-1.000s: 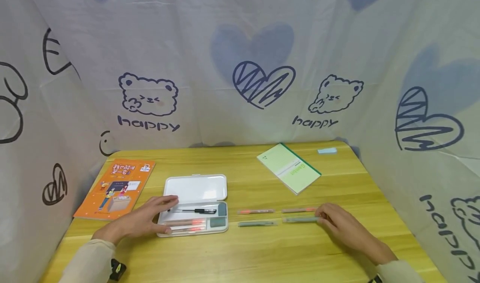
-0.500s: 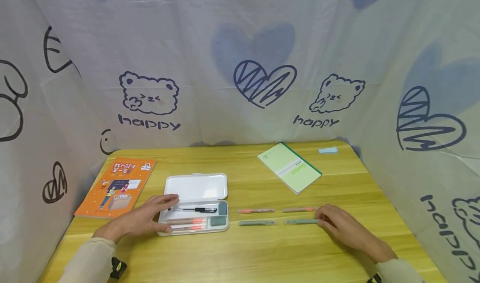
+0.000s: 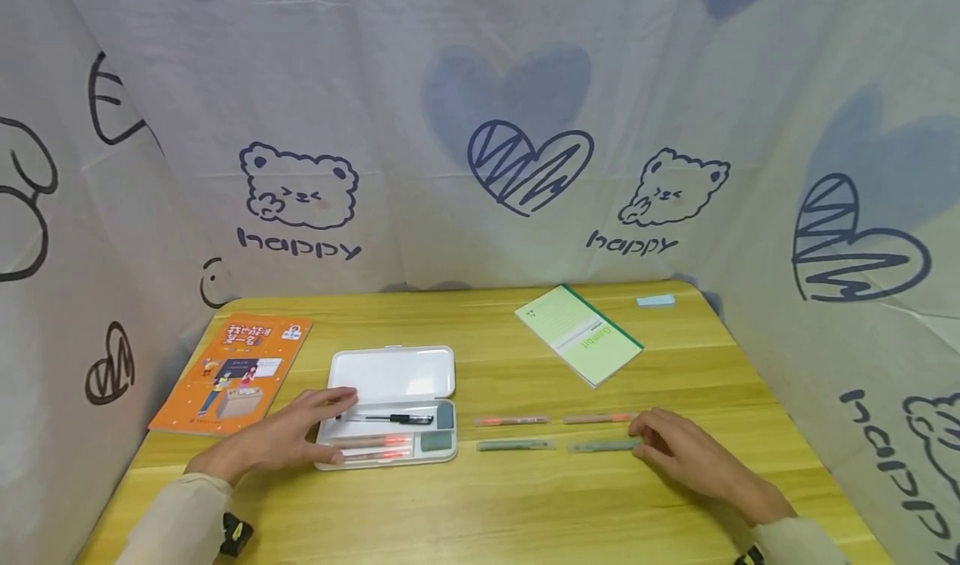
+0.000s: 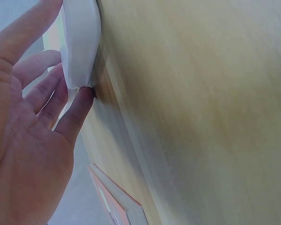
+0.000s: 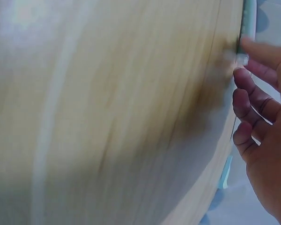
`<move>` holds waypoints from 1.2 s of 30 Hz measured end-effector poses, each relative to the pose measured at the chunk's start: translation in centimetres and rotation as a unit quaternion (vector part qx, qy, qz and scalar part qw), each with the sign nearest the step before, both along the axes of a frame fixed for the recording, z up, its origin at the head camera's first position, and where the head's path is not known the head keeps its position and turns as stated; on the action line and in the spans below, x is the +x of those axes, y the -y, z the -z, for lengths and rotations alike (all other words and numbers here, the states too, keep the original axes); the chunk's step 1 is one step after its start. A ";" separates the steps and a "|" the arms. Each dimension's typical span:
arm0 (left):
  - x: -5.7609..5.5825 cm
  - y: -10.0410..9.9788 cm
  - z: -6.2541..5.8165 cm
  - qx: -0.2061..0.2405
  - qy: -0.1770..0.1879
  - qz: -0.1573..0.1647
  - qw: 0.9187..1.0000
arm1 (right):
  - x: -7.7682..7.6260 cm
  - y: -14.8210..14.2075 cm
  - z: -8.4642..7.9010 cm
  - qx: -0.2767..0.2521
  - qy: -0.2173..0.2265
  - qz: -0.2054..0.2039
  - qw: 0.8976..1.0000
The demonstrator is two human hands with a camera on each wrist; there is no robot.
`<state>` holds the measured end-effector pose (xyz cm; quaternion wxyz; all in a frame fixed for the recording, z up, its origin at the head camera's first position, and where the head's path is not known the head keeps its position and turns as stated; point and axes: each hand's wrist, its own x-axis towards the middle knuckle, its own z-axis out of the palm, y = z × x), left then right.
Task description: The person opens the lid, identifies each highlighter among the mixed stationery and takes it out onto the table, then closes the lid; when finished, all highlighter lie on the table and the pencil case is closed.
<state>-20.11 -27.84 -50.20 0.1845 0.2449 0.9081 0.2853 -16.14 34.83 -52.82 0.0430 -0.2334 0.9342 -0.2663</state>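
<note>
My left hand (image 3: 288, 432) grips the left end of a white pencil case (image 3: 390, 458), thumb at its near edge and fingers round the far side. The case lies with its lid up. A black pen (image 3: 408, 420), pinkish pens (image 3: 382, 442) and a grey-green block (image 3: 434, 442) lie inside. My right hand (image 3: 678, 448) is at the right end of a green pen (image 3: 603, 446) in a clear sleeve, thumb and forefinger slightly parted around that end. Beside it lie another green pen (image 3: 513, 446) and two pinkish pens, left (image 3: 513, 421) and right (image 3: 592, 418).
On the wooden table (image 3: 525, 507), an orange book (image 3: 236, 373) lies at the left, partly behind my left hand. A pale green notebook (image 3: 579, 336) lies at the back right, with a small light blue piece (image 3: 656, 301) beyond it. Printed curtains (image 3: 420, 240) surround the table.
The green pen at my right hand has shifted very slightly right and lies flat. My right thumb and forefinger have parted a little. The left hand and pencil case stay put.
</note>
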 end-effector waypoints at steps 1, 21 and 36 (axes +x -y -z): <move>0.0 0.0 0.0 0.000 0.000 0.000 1.000 | 0.0 0.0 -0.1 0.004 0.005 0.012 1.000; 0.2 0.0 -0.2 0.011 -0.002 0.012 1.000 | -4.3 20.0 -4.8 0.042 -0.116 -0.127 0.984; 0.0 0.1 0.0 0.006 0.015 -0.009 1.000 | -3.2 32.3 -2.2 0.153 -0.193 -0.235 0.940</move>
